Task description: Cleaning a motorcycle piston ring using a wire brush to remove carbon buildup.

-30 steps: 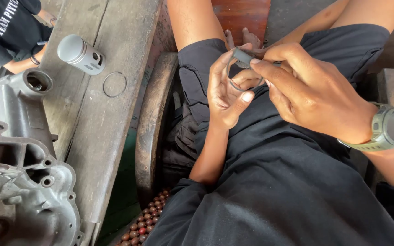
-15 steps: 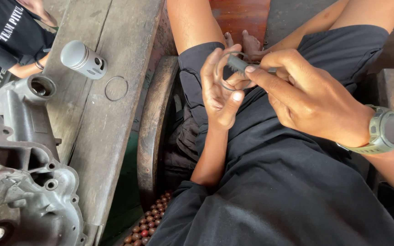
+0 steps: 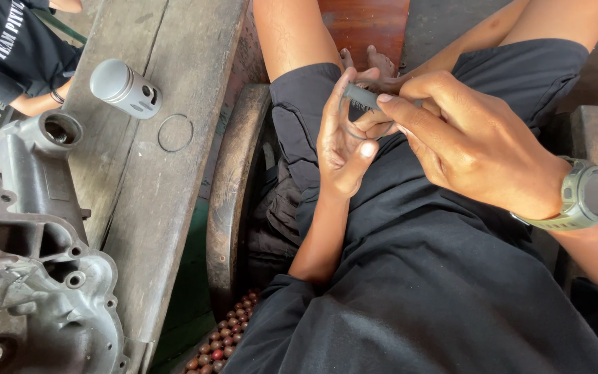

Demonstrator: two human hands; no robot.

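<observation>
1. The left hand (image 3: 340, 145) holds a thin ring (image 3: 356, 123) over the lap, fingers curled round its rim.
2. The right hand (image 3: 465, 142) pinches a short dark pin (image 3: 363, 97) against the ring's top edge.
3. Best to keep the ring lightly gripped, not squeezed: it looks thin and would likely bend or snap.
4. Keep the pin square to the ring so it cannot slip.
5. The piston (image 3: 124, 88) and a second ring (image 3: 175, 133) lie apart on the worktop (image 3: 147, 208).
</observation>
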